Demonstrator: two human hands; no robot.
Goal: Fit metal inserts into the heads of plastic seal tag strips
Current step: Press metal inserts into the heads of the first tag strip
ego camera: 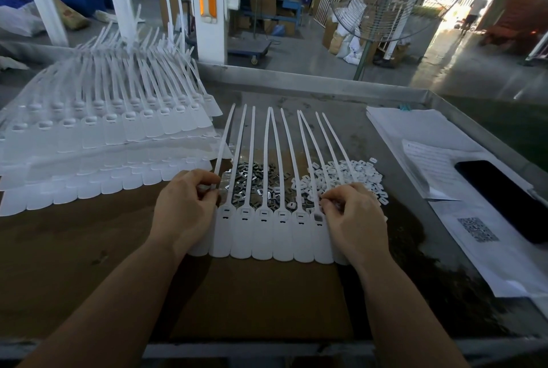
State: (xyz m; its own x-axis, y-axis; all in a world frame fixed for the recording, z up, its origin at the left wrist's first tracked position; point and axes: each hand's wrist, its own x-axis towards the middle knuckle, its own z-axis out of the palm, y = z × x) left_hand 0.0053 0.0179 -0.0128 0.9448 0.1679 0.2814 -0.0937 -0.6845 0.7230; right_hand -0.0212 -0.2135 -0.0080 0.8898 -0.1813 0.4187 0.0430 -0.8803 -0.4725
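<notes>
Left hand (185,204) sits on the left end of the joined row of seal tag strips (267,231), fingers curled, tips pinching at the leftmost strip's head. Right hand (353,213) curled over the right end of the same row, fingertips together at a strip head; can't tell if it holds an insert.

Row lies flat on brown cardboard (89,249), tag ends toward the person, tails fanned away. Tails run over two loose piles: metal inserts (252,184) in the middle, small white plastic caps (341,175) to the right, touching.

Stacked sheets of more white strips (103,130) fill the left, overlapping the cardboard's far edge. All of it sits in a shallow metal tray table (326,92) with a raised rim. Right side: paper stack (421,130), a sheet with a QR code (477,229), a dark phone (504,198) lying on the papers.

Room: workshop floor, standing fan (382,0) beyond the table, white railing and post (207,6) at back left, boxes and sacks, a person (474,12) in a bright doorway far right.
</notes>
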